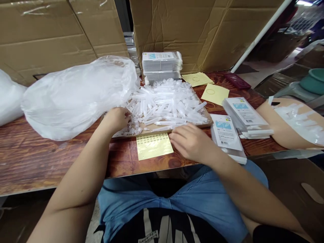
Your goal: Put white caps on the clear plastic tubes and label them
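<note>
My left hand [116,119] reaches into the left end of a shallow cardboard tray [210,122], its curled fingers among small clear plastic pieces [134,127]. What those fingertips hold, if anything, is hidden. Heaped over the rest of the tray are translucent plastic tubes [162,104]. At the tray's front edge is my right hand [188,143], slightly blurred, with its fingers bent together beside the lowest tubes. I cannot make out anything in its grasp. Between the hands, a yellow sheet of small round stickers [155,150] sticks out from under the tray.
A large filled plastic bag [76,94] lies left of the tray. Behind the tray stand bundled labelled packs [162,64]. To the right are yellow sheets [215,94], two labelled clear packs [226,133] and a dark red item [237,81]. Cardboard [174,27] rises at the back.
</note>
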`<state>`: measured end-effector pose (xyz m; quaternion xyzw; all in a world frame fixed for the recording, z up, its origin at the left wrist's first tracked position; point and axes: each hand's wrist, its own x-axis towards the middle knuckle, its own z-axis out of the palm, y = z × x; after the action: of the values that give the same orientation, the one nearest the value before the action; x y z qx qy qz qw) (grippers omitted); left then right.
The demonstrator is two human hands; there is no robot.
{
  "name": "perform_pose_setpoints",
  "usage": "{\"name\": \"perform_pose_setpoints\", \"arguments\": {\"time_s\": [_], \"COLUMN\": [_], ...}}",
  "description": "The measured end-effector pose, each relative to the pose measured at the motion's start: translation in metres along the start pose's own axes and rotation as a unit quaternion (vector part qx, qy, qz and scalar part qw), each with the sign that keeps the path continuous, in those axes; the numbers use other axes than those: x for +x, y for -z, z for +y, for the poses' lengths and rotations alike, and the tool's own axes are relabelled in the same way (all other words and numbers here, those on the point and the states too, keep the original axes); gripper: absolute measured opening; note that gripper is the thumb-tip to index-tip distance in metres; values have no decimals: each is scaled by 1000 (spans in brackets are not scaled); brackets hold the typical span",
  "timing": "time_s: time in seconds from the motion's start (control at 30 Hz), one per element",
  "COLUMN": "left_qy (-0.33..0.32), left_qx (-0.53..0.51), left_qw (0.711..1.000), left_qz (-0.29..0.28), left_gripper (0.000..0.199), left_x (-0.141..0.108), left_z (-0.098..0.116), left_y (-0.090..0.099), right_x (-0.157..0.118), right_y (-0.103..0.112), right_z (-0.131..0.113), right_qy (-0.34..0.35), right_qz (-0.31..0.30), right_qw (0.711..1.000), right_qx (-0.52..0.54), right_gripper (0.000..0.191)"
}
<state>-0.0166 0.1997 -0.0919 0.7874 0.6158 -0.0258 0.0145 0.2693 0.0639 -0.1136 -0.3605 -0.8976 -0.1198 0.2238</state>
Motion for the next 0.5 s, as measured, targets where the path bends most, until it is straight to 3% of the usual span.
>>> {"name": "perform_pose_setpoints", "arguments": {"time_s": [0.17,0.27,0.4,0.5], "left_qy": [29,-5,-71,-62], "left_qx": [-52,-126,-248,-232], "left_qw": [998,991,936,907], "left_qz": [15,51,238,345], "left_gripper": [35,28,25,23], "left_x": [4,-2,-18,-23], "left_z": [-7,-8,-4,-10], "left_y": [-3,0,16,33], "right_x": [4,2,4,14], "right_y": [-27,-32,-28,-25], "right_z": [-26,-26,-20,-12], "right_qy": [32,14,11,22], "right_qz": [-55,-106,-127,-93], "right_qw": [997,992,989,992], "right_qx": [43,60,72,81], "right_gripper": [28,33,32,32]}}
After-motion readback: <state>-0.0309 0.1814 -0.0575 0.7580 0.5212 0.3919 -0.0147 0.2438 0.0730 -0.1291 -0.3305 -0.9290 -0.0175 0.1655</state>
